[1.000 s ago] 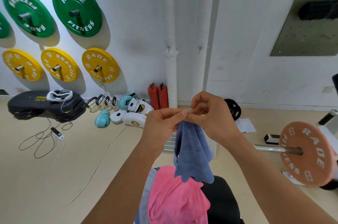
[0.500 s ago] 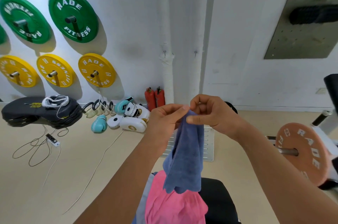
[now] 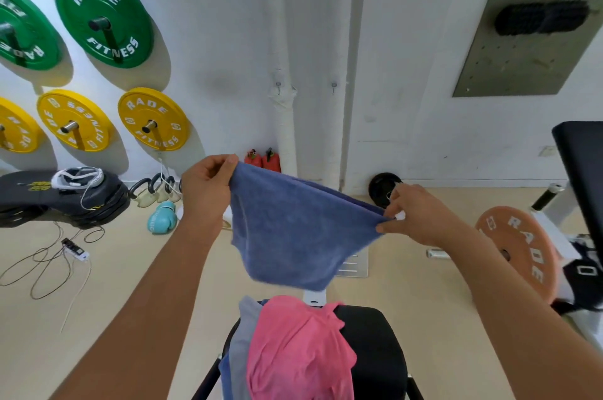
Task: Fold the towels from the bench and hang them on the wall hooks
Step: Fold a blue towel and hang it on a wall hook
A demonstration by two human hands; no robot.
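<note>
Blue towel (image 3: 293,233) was held up in the air above the far end of the tabletop (image 3: 375,350), stretched between both hands and sagging in the middle. Left hand (image 3: 205,190) pinched 1 top corner with curled fingers (image 3: 225,162); right hand (image 3: 414,216) pinched the opposite corner between thumb and fingertips, held lower, so the top edge ran downhill to the right. Judged step: spreading the towel ahead of the first fold. To do it well, level the 2 corners, pull the top edge taut, let the cloth hang free of the pile below, then bring corner to corner so the edges match. Pink towel (image 3: 300,350) lay crumpled on the tabletop's near-left part, over a grey-blue towel (image 3: 241,344) draping off the left edge. Wall hooks (image 3: 278,86) showed as small pegs on the wall ahead, too small to judge their shape. The towel appeared doubled along its top edge, layer count unclear. Lower corners of the blue towel could not be made out; the tabletop's near edge was cut off by the frame.
</note>
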